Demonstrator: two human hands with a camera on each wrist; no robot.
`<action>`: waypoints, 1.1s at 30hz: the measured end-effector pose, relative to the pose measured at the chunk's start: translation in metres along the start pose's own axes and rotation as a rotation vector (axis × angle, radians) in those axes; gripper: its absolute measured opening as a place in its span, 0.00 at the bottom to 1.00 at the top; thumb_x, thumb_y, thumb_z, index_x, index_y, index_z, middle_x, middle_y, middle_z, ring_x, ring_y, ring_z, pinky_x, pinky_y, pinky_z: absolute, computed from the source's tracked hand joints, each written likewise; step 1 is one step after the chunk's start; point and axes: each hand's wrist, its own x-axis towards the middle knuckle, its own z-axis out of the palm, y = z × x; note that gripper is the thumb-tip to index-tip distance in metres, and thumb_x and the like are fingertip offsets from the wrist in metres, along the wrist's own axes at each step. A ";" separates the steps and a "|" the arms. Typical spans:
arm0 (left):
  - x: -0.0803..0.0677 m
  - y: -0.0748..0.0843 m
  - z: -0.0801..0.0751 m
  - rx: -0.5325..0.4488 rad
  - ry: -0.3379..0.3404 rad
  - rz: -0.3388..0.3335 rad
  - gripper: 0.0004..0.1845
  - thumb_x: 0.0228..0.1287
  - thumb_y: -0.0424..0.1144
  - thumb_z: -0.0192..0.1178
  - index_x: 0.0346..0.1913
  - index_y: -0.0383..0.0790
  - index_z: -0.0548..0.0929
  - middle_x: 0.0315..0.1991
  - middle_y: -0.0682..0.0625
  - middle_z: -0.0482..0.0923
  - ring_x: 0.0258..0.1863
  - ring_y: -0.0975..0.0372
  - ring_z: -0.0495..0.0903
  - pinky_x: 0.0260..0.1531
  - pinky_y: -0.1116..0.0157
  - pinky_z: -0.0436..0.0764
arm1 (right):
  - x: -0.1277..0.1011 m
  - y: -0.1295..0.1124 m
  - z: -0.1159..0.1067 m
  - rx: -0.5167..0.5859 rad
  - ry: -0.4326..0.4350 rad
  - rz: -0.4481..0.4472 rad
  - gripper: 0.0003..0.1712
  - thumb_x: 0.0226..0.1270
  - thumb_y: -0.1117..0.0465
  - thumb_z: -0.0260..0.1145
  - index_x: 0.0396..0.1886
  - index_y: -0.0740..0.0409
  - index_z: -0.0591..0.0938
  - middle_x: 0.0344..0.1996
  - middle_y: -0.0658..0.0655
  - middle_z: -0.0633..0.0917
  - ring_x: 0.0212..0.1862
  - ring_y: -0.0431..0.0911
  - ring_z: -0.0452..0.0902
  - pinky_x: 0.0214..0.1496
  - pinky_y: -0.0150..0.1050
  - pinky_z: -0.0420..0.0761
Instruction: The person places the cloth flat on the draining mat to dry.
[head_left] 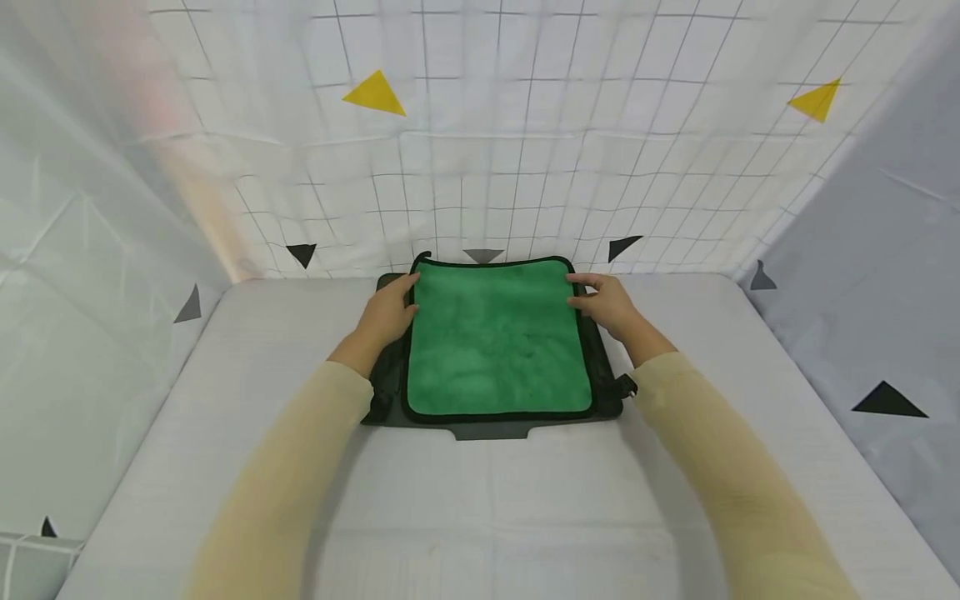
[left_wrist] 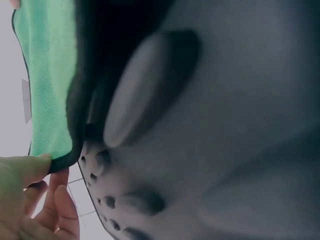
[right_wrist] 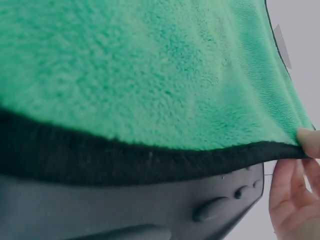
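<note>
A green cloth (head_left: 497, 337) with a black hem lies spread over a dark grey tray-like board (head_left: 495, 428) on the white table. My left hand (head_left: 388, 310) pinches the cloth's far left corner (left_wrist: 55, 160), thumb on top. My right hand (head_left: 606, 302) pinches the far right corner (right_wrist: 295, 149) the same way. In the right wrist view the green cloth (right_wrist: 150, 75) fills the frame above the dark board (right_wrist: 125, 215). Most of the left wrist view is the grey board (left_wrist: 225, 140), with the cloth (left_wrist: 47, 75) at the left.
White gridded sheets (head_left: 487, 125) with yellow and black triangles wall in the table at the back and both sides. Bare white table surface (head_left: 487, 517) lies between the board and me.
</note>
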 end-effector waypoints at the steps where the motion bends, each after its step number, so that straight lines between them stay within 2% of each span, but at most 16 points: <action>1: 0.001 0.000 0.000 0.005 -0.016 -0.005 0.34 0.75 0.35 0.57 0.79 0.44 0.58 0.77 0.42 0.58 0.71 0.47 0.66 0.67 0.50 0.67 | 0.002 0.001 0.001 -0.008 -0.004 0.009 0.30 0.73 0.66 0.64 0.73 0.55 0.71 0.78 0.59 0.58 0.67 0.59 0.70 0.60 0.52 0.78; 4: 0.002 -0.001 0.002 0.020 -0.061 -0.018 0.34 0.76 0.35 0.55 0.79 0.41 0.56 0.78 0.42 0.54 0.75 0.47 0.58 0.72 0.51 0.59 | 0.007 0.003 0.004 -0.037 -0.018 0.035 0.30 0.72 0.67 0.64 0.73 0.55 0.71 0.78 0.61 0.56 0.68 0.60 0.68 0.60 0.53 0.77; 10: 0.005 -0.001 0.005 -0.007 -0.130 -0.068 0.33 0.76 0.33 0.52 0.79 0.38 0.54 0.78 0.40 0.53 0.76 0.46 0.55 0.73 0.50 0.57 | 0.013 0.006 0.008 -0.108 -0.067 0.062 0.32 0.73 0.66 0.62 0.75 0.56 0.68 0.78 0.64 0.55 0.70 0.63 0.65 0.61 0.54 0.77; 13: 0.006 -0.002 0.006 -0.018 -0.135 -0.083 0.32 0.76 0.33 0.52 0.79 0.38 0.56 0.78 0.40 0.54 0.76 0.46 0.56 0.73 0.50 0.58 | 0.015 0.006 0.010 -0.142 -0.082 0.065 0.32 0.74 0.66 0.62 0.75 0.57 0.67 0.77 0.66 0.56 0.71 0.64 0.63 0.62 0.55 0.75; 21: 0.007 0.000 0.008 -0.020 -0.179 -0.103 0.28 0.78 0.34 0.46 0.78 0.37 0.59 0.78 0.39 0.52 0.76 0.45 0.54 0.72 0.49 0.58 | 0.019 0.007 0.015 -0.269 -0.077 0.078 0.32 0.74 0.63 0.61 0.76 0.57 0.66 0.78 0.67 0.55 0.77 0.64 0.50 0.71 0.61 0.63; 27: 0.009 0.002 0.012 0.006 -0.202 -0.147 0.28 0.78 0.34 0.43 0.78 0.36 0.58 0.79 0.39 0.51 0.77 0.46 0.52 0.73 0.50 0.56 | 0.020 0.006 0.020 -0.323 -0.089 0.053 0.33 0.73 0.65 0.60 0.76 0.60 0.65 0.77 0.68 0.56 0.76 0.64 0.51 0.70 0.60 0.64; 33: 0.010 0.001 0.014 0.017 -0.209 -0.152 0.29 0.78 0.35 0.42 0.78 0.35 0.56 0.79 0.38 0.47 0.77 0.45 0.51 0.74 0.50 0.56 | 0.021 0.007 0.020 -0.334 -0.111 0.047 0.34 0.74 0.65 0.59 0.77 0.61 0.63 0.77 0.69 0.55 0.76 0.65 0.50 0.70 0.61 0.64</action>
